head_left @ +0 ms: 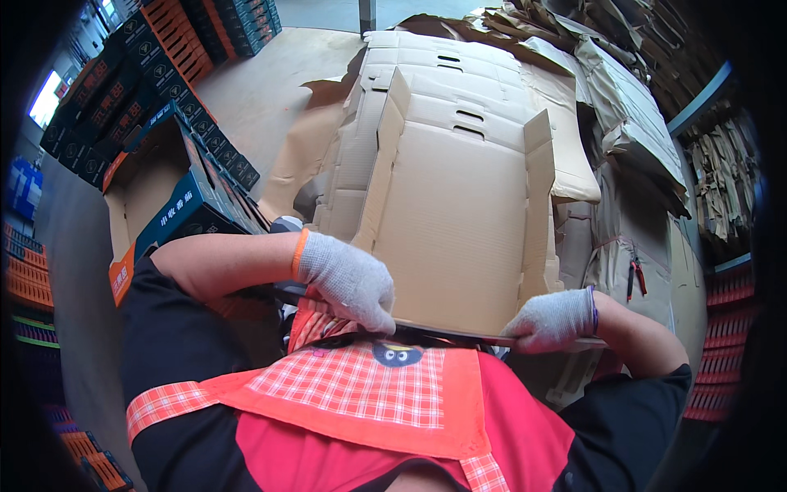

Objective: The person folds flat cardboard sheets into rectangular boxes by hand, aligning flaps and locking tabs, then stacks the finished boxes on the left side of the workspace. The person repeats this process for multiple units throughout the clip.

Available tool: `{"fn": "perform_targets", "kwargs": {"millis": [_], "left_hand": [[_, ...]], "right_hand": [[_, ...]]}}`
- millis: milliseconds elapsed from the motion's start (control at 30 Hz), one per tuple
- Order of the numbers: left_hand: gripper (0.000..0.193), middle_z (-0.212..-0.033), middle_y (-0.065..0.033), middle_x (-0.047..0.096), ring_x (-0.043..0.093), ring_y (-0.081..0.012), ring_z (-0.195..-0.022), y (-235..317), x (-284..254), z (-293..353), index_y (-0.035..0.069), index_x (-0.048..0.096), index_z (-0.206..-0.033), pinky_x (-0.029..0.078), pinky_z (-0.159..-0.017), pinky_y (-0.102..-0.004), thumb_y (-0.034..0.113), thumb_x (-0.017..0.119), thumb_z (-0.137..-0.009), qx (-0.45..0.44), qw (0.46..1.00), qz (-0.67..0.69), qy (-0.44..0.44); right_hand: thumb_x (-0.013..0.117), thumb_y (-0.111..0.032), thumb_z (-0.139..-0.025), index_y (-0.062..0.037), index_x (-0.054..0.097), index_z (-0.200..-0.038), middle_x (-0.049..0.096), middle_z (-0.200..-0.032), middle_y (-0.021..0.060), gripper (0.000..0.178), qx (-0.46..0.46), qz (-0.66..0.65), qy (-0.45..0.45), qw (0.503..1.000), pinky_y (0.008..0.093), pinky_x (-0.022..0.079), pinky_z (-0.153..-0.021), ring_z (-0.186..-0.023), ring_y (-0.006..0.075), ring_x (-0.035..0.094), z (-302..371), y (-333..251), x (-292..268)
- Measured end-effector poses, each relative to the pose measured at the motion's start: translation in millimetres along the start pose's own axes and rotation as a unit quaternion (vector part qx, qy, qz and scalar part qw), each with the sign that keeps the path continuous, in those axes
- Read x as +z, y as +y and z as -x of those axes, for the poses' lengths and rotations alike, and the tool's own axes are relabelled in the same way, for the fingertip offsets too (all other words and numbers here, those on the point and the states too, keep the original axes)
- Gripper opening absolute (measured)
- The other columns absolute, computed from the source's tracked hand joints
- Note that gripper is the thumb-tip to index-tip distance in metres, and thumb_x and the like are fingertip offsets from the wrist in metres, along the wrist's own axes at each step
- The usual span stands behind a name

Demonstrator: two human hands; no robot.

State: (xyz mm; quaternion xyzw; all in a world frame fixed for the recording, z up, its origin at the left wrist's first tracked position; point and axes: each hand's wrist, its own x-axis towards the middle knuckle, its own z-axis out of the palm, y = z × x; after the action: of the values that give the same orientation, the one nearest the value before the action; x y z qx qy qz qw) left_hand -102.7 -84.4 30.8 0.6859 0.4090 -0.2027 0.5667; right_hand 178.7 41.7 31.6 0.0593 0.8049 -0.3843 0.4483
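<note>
Hands [348, 283] [553, 321] gripping flattened cardboard box [455, 221] edge

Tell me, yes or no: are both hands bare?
No: the left hand and right hand both wear grey knit gloves while gripping the flat cardboard sheet.

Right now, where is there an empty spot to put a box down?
Bare floor shows between the dark stacked boxes and the flat brown cardboard. More grey floor lies left of the open blue box. The right side is crowded with heaped cardboard. Both gloved hands, left and right, grip the sheet's near edge.
</note>
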Motion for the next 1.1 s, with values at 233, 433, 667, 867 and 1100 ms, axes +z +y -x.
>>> {"fn": "perform_targets", "kwargs": {"millis": [233,433,667,867,1100], "left_hand": [[0.06,-0.151,-0.0144,0.038,0.036,-0.0336,-0.138,-82,-27,-26,0.014,0.044,-0.142,0.018,-0.114,-0.0548,0.045,0.055,-0.092,-0.153,0.719,-0.223,0.64],[0.083,-0.148,-0.0124,0.039,0.043,-0.0207,-0.132,-123,-18,-82,0.002,0.022,-0.151,0.034,-0.109,-0.0301,0.018,0.069,-0.085,0.286,0.559,0.525,0.575],[0.064,-0.128,-0.0065,0.054,0.059,-0.0173,-0.106,-77,3,-105,0.005,0.037,-0.139,0.046,-0.099,-0.0329,0.019,0.065,-0.083,0.432,0.364,0.708,0.424],[0.031,-0.111,-0.0143,0.064,0.063,-0.0298,-0.104,-26,16,-156,0.004,0.054,-0.117,0.052,-0.094,-0.0444,0.02,0.051,-0.09,0.443,0.324,0.771,0.323],[0.034,-0.106,-0.0163,0.065,0.067,-0.0277,-0.094,-35,40,-157,-0.002,0.056,-0.116,0.058,-0.081,-0.0388,0.024,0.056,-0.095,0.272,0.571,0.749,0.196]], "right_hand": [[0.078,-0.026,-0.076,-0.0088,0.058,-0.127,0.058,-0.13,0.0146,0.057,-0.049,0.158,0.661,0.732,0.0413,0.043,-0.101,-0.124,0.0345,0.051,-36,85,-39],[0.063,-0.007,-0.074,-0.0004,0.056,-0.124,0.061,-0.114,0.0141,0.051,-0.13,-0.391,0.724,0.553,0.0326,0.05,-0.086,-0.1,0.0241,0.061,-93,174,-35],[0.049,-0.006,-0.075,0.0008,0.061,-0.108,0.048,-0.065,-0.0012,0.036,-0.156,-0.522,0.605,0.581,0.0234,0.044,-0.052,-0.053,0.0097,0.046,7,124,-72],[0.05,-0.006,-0.07,0.0027,0.05,-0.131,0.054,-0.087,0.004,0.061,-0.171,-0.111,0.692,0.692,0.0245,0.045,-0.067,-0.073,0.0115,0.052,89,-57,-115],[0.061,-0.012,-0.071,-0.0062,0.06,-0.121,0.064,-0.1,0.016,0.051,-0.035,0.26,0.617,0.742,0.0344,0.05,-0.083,-0.093,0.0282,0.065,9,-124,-148]]}}
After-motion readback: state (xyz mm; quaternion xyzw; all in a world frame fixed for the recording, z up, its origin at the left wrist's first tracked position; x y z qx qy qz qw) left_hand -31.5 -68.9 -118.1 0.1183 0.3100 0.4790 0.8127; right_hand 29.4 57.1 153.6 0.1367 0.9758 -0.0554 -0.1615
